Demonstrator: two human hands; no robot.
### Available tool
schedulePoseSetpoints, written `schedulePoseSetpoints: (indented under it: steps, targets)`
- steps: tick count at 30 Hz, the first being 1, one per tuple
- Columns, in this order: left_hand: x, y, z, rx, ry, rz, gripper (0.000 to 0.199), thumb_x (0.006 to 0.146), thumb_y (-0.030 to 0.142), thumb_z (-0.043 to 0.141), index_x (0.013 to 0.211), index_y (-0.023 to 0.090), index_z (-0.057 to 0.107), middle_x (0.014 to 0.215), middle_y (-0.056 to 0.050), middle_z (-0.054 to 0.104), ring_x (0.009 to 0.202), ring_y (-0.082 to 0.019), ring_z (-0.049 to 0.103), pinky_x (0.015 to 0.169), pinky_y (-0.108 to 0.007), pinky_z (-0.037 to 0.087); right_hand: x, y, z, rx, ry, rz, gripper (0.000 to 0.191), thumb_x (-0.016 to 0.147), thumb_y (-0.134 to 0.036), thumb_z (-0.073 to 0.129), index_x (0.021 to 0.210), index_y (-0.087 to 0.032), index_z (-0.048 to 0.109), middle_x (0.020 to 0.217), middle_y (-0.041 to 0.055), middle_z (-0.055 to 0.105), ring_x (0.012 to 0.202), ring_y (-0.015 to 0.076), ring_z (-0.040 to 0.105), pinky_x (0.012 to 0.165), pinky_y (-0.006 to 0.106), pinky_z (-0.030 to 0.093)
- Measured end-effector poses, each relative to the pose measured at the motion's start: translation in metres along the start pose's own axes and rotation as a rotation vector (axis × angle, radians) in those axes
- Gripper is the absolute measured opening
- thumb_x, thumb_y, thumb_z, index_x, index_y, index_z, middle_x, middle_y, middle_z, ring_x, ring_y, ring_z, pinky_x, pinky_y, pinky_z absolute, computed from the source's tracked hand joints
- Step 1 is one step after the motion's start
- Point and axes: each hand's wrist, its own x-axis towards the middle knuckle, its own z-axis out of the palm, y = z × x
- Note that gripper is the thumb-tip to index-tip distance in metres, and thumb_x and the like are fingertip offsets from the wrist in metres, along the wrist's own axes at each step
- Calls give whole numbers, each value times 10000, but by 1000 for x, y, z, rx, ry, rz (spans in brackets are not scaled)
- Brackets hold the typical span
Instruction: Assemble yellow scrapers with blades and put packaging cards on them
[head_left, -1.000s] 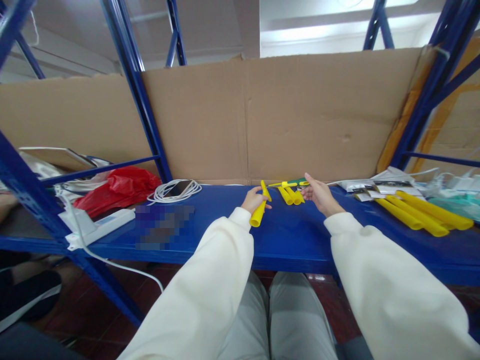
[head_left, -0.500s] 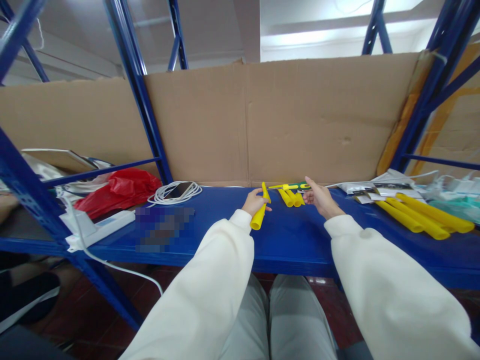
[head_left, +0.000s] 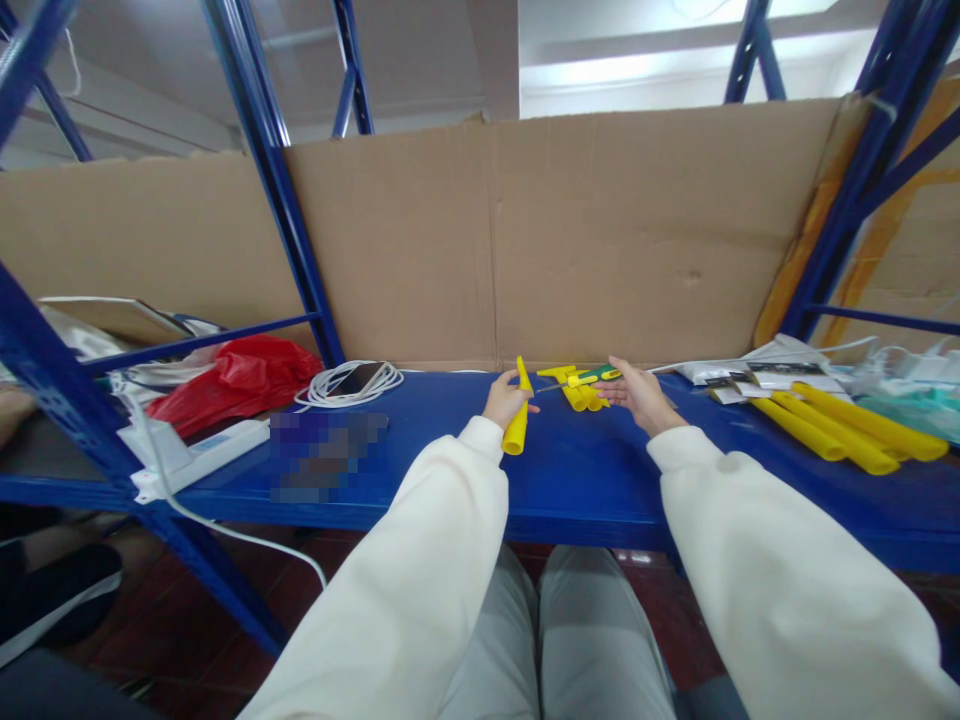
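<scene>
My left hand (head_left: 504, 400) is closed round a yellow tube (head_left: 515, 434), held tilted upright above the blue shelf, its wide open end down and its narrow end up. My right hand (head_left: 637, 393) grips the green-and-yellow handle of a screwdriver (head_left: 595, 376) between thumb and fingers. The thin shaft points left toward the tube; whether its tip touches the tube is too small to tell. Just behind and below the screwdriver, more short yellow tubes (head_left: 576, 399) lie on the shelf, partly hidden by my right fingers.
Several long yellow tubes (head_left: 832, 432) lie at the right beside plastic packets (head_left: 787, 375). To the left are a coiled white cable (head_left: 349, 385), a red plastic bag (head_left: 240, 380) and a white power strip (head_left: 217, 452). Cardboard (head_left: 600, 240) stands along the back, between blue posts (head_left: 262, 170).
The screwdriver has tilted, its tip now lower and nearer the tube in my left hand. That tube has turned slightly more upright. Both hands stay in nearly the same place.
</scene>
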Motion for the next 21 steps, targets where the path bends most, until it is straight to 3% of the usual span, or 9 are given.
schedulePoseSetpoints:
  steps: [6, 13, 18, 21]
  targets:
    - [9, -5, 1, -8, 63, 35, 599, 722, -35, 576, 1305, 102, 558, 1166, -140, 674, 555, -103, 662, 560, -227, 554, 0, 3, 1, -134, -62, 1, 145, 913, -275, 563, 870, -137, 574, 562, 73, 686, 427, 131, 615, 422, 185, 455]
    - [22, -17, -2, 187, 123, 81, 533, 728, -10, 597, 1250, 95, 623, 998, -116, 731, 761, -180, 715, 696, -258, 556, 7, 3, -3, -326, -235, 123, 133, 927, -250, 528, 943, -134, 591, 585, 51, 685, 380, 90, 528, 411, 178, 403]
    - [29, -27, -3, 337, 151, 189, 584, 660, 4, 655, 1233, 115, 645, 1106, -121, 719, 959, -223, 698, 870, -295, 528, 12, 3, -11, -538, -320, 218, 132, 892, -281, 598, 897, -150, 580, 550, 4, 624, 346, 58, 407, 366, 170, 302]
    - [29, -30, -3, 435, 130, 219, 581, 664, 10, 647, 1240, 87, 637, 1194, -148, 685, 1057, -243, 667, 926, -296, 500, 13, 3, -15, -737, -303, 243, 197, 909, -314, 559, 805, -148, 579, 527, -3, 578, 364, 56, 392, 371, 170, 286]
